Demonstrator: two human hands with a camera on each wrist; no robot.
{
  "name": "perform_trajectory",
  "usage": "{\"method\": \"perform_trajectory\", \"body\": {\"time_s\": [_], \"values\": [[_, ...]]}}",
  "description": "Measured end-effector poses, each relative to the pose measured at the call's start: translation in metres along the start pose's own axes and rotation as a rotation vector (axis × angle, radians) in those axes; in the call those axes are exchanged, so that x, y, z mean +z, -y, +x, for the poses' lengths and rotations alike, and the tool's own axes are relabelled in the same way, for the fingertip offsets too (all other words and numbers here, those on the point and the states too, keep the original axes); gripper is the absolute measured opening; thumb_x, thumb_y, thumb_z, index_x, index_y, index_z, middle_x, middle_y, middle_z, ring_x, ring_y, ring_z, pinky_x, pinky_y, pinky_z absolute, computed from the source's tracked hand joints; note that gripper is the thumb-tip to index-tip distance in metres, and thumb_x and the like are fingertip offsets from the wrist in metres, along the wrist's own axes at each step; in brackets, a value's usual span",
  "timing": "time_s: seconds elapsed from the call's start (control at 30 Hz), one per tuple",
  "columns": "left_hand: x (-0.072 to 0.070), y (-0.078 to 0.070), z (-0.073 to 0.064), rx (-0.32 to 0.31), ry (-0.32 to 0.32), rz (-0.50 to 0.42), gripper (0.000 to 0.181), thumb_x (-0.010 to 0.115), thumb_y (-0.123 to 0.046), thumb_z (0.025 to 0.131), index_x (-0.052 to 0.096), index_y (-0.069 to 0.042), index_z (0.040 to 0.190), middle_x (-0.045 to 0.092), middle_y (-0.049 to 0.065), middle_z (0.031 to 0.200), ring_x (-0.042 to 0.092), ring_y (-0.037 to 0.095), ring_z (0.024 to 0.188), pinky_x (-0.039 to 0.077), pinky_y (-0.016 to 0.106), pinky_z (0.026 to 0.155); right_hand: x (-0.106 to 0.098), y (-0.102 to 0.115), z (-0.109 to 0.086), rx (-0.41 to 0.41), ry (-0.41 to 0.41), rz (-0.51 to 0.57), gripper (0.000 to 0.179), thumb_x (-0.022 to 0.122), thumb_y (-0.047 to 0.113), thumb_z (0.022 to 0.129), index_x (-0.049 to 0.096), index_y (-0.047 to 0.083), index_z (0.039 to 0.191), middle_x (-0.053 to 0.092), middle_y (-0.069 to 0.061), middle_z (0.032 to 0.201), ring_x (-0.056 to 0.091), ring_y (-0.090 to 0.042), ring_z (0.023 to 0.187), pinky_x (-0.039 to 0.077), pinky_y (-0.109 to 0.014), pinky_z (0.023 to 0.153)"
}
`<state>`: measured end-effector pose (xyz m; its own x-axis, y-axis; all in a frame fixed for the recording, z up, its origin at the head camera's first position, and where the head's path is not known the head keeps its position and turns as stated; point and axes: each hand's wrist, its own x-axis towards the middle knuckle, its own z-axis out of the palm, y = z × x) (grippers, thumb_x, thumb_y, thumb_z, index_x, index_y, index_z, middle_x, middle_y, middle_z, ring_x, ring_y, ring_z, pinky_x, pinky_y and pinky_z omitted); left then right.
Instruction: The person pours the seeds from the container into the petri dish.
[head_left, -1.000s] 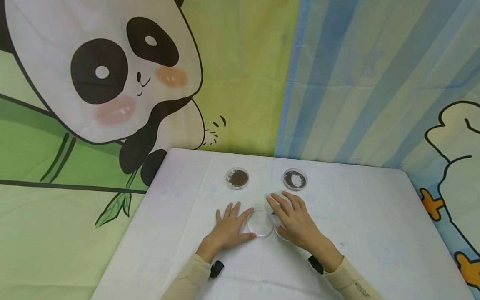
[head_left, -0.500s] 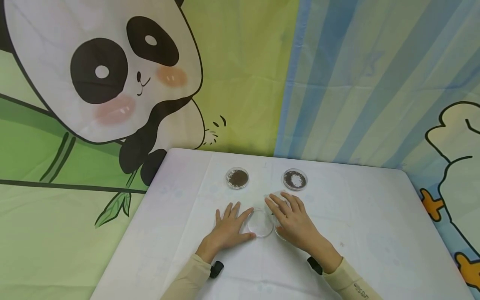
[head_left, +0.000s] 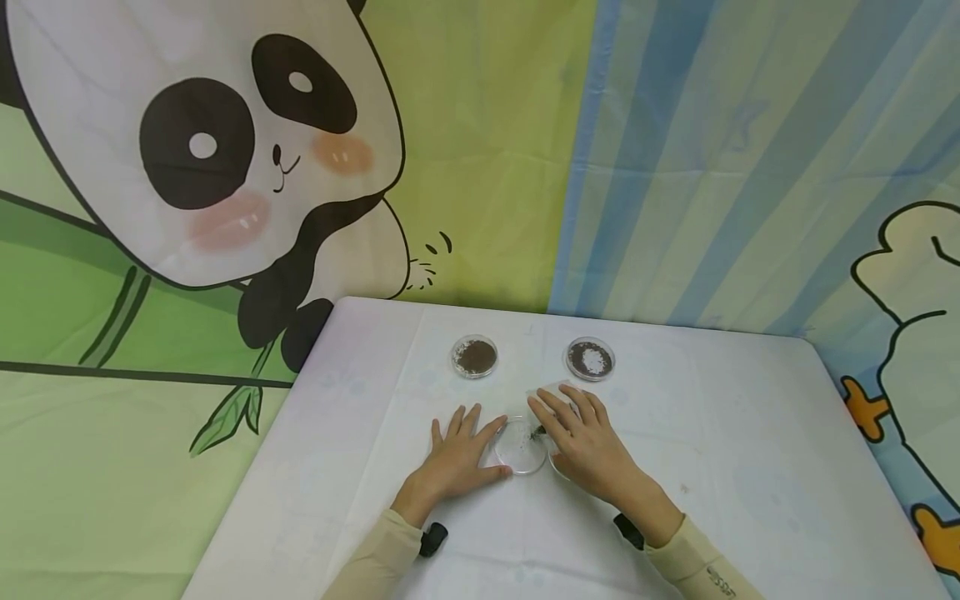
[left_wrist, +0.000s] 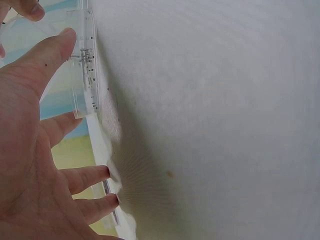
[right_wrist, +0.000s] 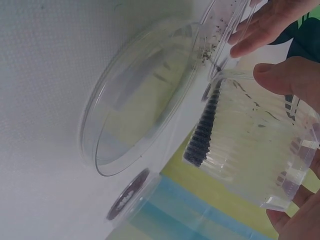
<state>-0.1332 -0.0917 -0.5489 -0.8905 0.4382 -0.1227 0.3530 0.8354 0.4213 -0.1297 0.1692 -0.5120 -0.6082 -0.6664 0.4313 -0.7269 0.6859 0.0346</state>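
Note:
My left hand point(head_left: 453, 462) lies with its fingers spread beside a clear petri dish point(head_left: 520, 457), thumb and forefinger touching opposite sides of its rim. Scattered dark specks show inside that dish. With its thumb and fingers, my right hand point(head_left: 596, 446) grips a clear ribbed plastic container point(right_wrist: 250, 135), tipped toward the dish. Dark granules point(right_wrist: 202, 135) lie along the container's lower side and reach its mouth, just over the dish's edge. Another clear round dish point(right_wrist: 100, 120) stands on the table beneath the right hand, partly hidden by it in the head view.
At the back of the white-covered table point(head_left: 750, 450) stand two round dishes: one with brown grains point(head_left: 475, 357), the other with a dark ring around white material point(head_left: 590, 359). A panda-printed curtain point(head_left: 480, 167) hangs behind the table.
My right hand has shifted slightly left, tilting the container further. Dark granules now show at its mouth, and specks have appeared in the petri dish. The left hand stays put.

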Motion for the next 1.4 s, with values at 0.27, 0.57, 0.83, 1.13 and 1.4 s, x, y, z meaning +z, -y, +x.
{"method": "perform_trajectory", "body": {"time_s": [0.27, 0.57, 0.83, 1.13, 1.4], "values": [[-0.0009, -0.0007, -0.0004, 0.001, 0.002, -0.003, 0.081, 0.064, -0.065, 0.087, 0.038, -0.031, 0.155, 0.024, 0.021, 0.161, 0.015, 0.046, 0.147, 0.01, 0.078, 0.105, -0.0001, 0.0, 0.0004, 0.003, -0.001, -0.003, 0.11, 0.095, 0.018, 0.061, 0.037, 0.007, 0.154, 0.042, -0.015, 0.151, 0.033, -0.045, 0.138, 0.028, -0.06, 0.107], [-0.0003, -0.0004, -0.0004, 0.005, 0.0, -0.005, 0.081, 0.064, -0.066, 0.087, 0.037, -0.031, 0.156, 0.024, 0.021, 0.161, 0.015, 0.047, 0.147, 0.011, 0.079, 0.104, 0.0001, 0.0005, 0.0004, -0.006, -0.008, -0.017, 0.109, 0.095, 0.018, 0.061, 0.038, 0.007, 0.154, 0.042, -0.015, 0.151, 0.034, -0.044, 0.138, 0.028, -0.06, 0.107], [-0.0006, -0.0004, 0.0, 0.003, 0.0, -0.013, 0.08, 0.064, -0.065, 0.087, 0.038, -0.032, 0.155, 0.024, 0.021, 0.161, 0.015, 0.047, 0.147, 0.01, 0.078, 0.105, 0.0017, 0.0009, 0.0004, -0.011, -0.01, -0.026, 0.112, 0.095, 0.02, 0.061, 0.036, 0.007, 0.154, 0.043, -0.015, 0.151, 0.033, -0.044, 0.139, 0.028, -0.06, 0.108], [-0.0004, -0.0006, 0.0001, -0.002, 0.001, -0.012, 0.08, 0.064, -0.065, 0.087, 0.037, -0.032, 0.155, 0.024, 0.021, 0.161, 0.014, 0.046, 0.147, 0.008, 0.078, 0.105, 0.0001, 0.002, 0.0007, -0.006, -0.003, -0.014, 0.11, 0.094, 0.018, 0.061, 0.036, 0.008, 0.155, 0.042, -0.015, 0.152, 0.032, -0.044, 0.139, 0.028, -0.06, 0.108], [-0.0002, -0.0005, 0.0001, -0.001, -0.001, -0.012, 0.081, 0.064, -0.065, 0.087, 0.037, -0.031, 0.156, 0.023, 0.021, 0.161, 0.014, 0.046, 0.147, 0.008, 0.078, 0.105, 0.0001, 0.0014, 0.0006, -0.013, -0.02, -0.013, 0.11, 0.094, 0.017, 0.06, 0.037, 0.006, 0.154, 0.042, -0.016, 0.151, 0.034, -0.044, 0.138, 0.032, -0.062, 0.104]]}}
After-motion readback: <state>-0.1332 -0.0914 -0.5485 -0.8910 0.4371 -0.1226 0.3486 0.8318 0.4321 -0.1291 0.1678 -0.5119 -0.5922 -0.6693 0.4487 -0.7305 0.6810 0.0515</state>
